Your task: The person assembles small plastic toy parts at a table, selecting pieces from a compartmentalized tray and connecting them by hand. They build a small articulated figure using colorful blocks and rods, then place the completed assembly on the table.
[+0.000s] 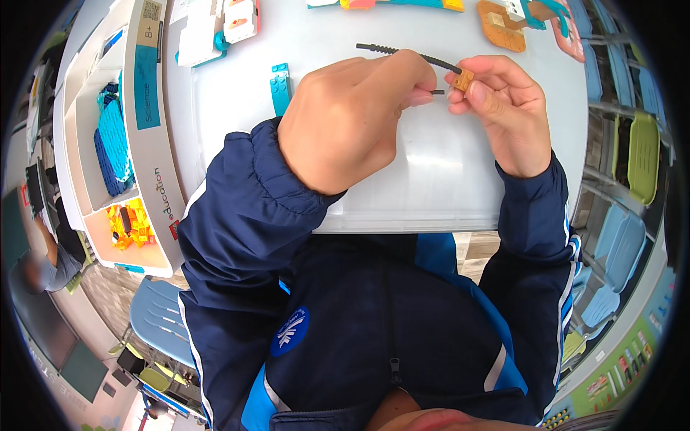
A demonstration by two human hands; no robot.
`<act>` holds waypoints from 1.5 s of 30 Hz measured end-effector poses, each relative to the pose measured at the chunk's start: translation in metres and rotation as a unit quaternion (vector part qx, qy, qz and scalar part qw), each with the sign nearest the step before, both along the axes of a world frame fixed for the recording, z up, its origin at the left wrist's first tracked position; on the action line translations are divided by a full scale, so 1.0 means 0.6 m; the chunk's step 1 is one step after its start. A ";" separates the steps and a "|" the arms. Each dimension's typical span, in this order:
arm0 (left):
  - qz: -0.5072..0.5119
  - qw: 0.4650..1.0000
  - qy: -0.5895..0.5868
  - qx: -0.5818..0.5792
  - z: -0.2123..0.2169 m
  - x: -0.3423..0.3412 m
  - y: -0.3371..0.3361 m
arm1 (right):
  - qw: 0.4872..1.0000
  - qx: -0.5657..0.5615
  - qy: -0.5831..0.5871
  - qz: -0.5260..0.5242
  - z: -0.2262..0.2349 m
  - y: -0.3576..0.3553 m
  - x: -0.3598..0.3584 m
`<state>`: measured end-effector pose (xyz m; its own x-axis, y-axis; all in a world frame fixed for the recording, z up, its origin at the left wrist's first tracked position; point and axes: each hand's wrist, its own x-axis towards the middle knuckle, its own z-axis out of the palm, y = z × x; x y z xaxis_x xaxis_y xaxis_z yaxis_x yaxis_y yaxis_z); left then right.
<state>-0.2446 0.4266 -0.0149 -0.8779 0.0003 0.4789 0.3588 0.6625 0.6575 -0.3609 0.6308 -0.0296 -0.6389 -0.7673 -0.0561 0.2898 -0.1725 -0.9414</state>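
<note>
between the pinched fingertips of the right hand (509,108) sits a small orange block (466,80), hard plastic with squarish faces, held above the surface (445,179) toward its right edge. a slim black tube (384,49), finely ribbed along its length, meets the block and arcs off to the left, past the bent forefinger of the left hand (345,122). that hand is closed too, thumb and forefinger gripping a short dark rod (438,92) whose straight, smooth end juts out near the right fingertips. the surface is pale, slick and shiny. on it, just beyond the left wrist, lies a flat teal piece (279,82) with round studs; by the left edge stands a white box (152,169) with straight, thin walls.
</note>
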 end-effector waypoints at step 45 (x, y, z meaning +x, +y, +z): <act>0.033 0.997 0.044 -0.062 -0.012 -0.004 0.004 | 0.997 0.035 0.059 -0.033 -0.003 -0.005 0.011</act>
<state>-0.2469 0.4293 -0.0218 -0.8327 0.0079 0.5537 0.3641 0.7611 0.5367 -0.3544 0.6278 -0.0314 -0.6937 -0.7197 -0.0296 0.1669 -0.1207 -0.9786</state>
